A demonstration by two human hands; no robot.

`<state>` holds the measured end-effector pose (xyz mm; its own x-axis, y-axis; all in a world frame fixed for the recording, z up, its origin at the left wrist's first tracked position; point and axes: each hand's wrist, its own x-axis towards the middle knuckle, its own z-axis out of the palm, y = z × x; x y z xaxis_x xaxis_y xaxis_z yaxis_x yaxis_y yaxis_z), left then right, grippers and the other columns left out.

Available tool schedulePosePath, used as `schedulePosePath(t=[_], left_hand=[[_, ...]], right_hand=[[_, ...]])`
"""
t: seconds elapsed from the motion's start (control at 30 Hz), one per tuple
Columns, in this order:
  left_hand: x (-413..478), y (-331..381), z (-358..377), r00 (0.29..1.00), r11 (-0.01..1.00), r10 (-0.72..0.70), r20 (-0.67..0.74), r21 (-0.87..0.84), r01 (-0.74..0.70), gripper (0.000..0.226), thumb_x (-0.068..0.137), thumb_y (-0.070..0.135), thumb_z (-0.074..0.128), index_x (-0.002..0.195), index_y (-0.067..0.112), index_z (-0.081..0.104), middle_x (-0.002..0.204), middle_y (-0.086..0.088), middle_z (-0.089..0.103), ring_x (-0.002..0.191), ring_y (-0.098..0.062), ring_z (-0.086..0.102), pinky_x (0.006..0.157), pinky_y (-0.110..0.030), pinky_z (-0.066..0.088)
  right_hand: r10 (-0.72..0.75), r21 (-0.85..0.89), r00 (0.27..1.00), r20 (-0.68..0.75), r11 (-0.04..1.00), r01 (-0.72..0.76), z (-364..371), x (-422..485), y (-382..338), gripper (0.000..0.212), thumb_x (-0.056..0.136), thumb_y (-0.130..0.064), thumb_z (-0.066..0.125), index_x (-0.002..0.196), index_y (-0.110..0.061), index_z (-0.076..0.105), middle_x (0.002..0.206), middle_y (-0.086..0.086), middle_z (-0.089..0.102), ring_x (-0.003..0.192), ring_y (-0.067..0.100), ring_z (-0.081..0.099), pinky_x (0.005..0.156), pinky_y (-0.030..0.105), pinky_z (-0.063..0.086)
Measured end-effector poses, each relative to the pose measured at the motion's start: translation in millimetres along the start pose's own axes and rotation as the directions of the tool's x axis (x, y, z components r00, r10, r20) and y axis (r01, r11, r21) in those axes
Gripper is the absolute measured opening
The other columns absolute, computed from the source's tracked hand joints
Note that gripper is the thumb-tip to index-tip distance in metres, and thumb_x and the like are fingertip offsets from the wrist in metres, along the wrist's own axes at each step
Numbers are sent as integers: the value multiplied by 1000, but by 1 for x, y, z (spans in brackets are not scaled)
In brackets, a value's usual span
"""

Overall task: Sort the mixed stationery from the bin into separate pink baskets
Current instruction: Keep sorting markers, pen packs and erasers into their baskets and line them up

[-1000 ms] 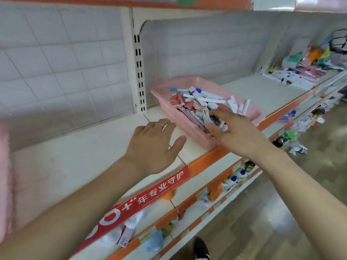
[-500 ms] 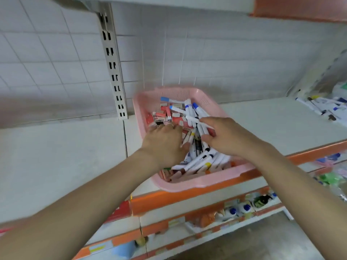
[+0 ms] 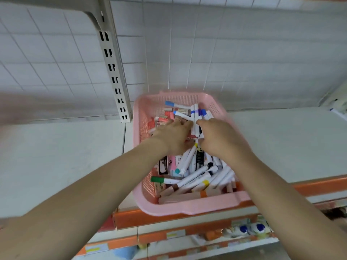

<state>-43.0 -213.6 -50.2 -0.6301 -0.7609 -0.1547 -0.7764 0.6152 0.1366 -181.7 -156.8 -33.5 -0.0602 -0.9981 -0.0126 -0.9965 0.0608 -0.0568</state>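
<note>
Both hands are in the pink basket (image 3: 189,206) on the shelf (image 3: 65,156): left hand (image 3: 172,136) over the erasers (image 3: 165,117), right hand (image 3: 220,140) nearer the white markers (image 3: 196,107), which lie lengthwise just past its fingertips, pointing away. Can't tell if either hand grips anything, too blurry.

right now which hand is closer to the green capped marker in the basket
Left. The left hand is just beyond the green-capped marker, on the same side of the pink basket; the right hand is toward the opposite side.
</note>
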Motion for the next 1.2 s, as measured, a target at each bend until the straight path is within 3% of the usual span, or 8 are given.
schedulePosePath(t=[0.13, 0.2, 0.37, 0.53, 0.67, 0.8, 0.9, 1.2], left_hand=[[1, 2, -1, 998, 999, -40, 40, -7, 41, 50, 95, 56, 49, 124, 15, 44, 132, -14, 47, 119, -37, 53, 96, -52, 47], [0, 3, -2, 997, 999, -42, 71, -18, 44, 51, 94, 59, 49, 123, 18, 44, 129, -12, 50, 116, -35, 55, 96, -51, 48], [-4, 6, -4, 994, 997, -75, 76, 10, 75, 48, 91, 61, 50, 122, 25, 43, 112, -4, 54, 109, -32, 57, 91, -45, 48], [-4, 7, -3, 983, 991, -132, 129, 47, 127, 49, 84, 67, 53, 109, 31, 33, 96, 1, 49, 102, -33, 57, 94, -56, 47], [-5, 8, -2, 987, 991, -130, 89, 37, 128, 43, 86, 55, 57, 106, 26, 32, 83, 3, 43, 94, -30, 55, 88, -49, 51], [-2, 3, 4, 992, 990, -122, 4, -76, 122, 38, 92, 34, 57, 123, 18, 44, 94, -5, 45, 98, -32, 57, 74, -39, 47], [-1, 1, 6, 990, 979, -139, -2, -149, 137, 36, 93, 29, 59, 124, 17, 46, 97, -6, 47, 89, -27, 52, 69, -36, 43], [-2, -10, 6, 954, 879, -261, -146, -445, 172, 9, 99, 22, 51, 94, 15, 49, 92, -6, 59, 81, -22, 56, 68, -31, 44]], right_hand=[[5, -32, 1000, 21, 999, -4, 3, -7, -7, 33, 88, -12, 57, 121, -11, 49, 77, 0, 43, 76, 25, 50, 55, 30, 34], [-7, -48, 1000, 27, 999, 8, 3, -8, -9, 31, 88, -11, 57, 118, -13, 49, 71, -3, 32, 72, 23, 45, 57, 29, 31], [1, 91, 1000, 12, 996, -2, -1, -5, -3, 46, 87, -8, 59, 131, -15, 50, 92, 5, 56, 75, 21, 52, 59, 28, 38], [88, 377, 993, -79, 925, -52, -3, -2, 4, 54, 92, -9, 54, 143, -25, 43, 77, -2, 50, 57, 8, 49, 46, 19, 35], [116, 384, 988, -103, 921, -68, -2, 1, 3, 48, 96, -9, 48, 142, -24, 41, 77, -1, 55, 58, 9, 53, 48, 21, 38], [133, 275, 987, -88, 956, -105, 10, 8, -3, 29, 98, -12, 54, 127, -8, 55, 101, 8, 60, 86, 22, 59, 72, 31, 48], [125, 201, 988, -95, 974, -103, 17, 13, -11, 32, 94, -21, 64, 120, -6, 53, 98, 2, 53, 89, 22, 55, 68, 27, 36], [207, 437, 973, -104, 888, -142, 11, 10, -6, 40, 85, -2, 66, 122, -10, 57, 92, 5, 57, 62, 16, 58, 47, 24, 46]])
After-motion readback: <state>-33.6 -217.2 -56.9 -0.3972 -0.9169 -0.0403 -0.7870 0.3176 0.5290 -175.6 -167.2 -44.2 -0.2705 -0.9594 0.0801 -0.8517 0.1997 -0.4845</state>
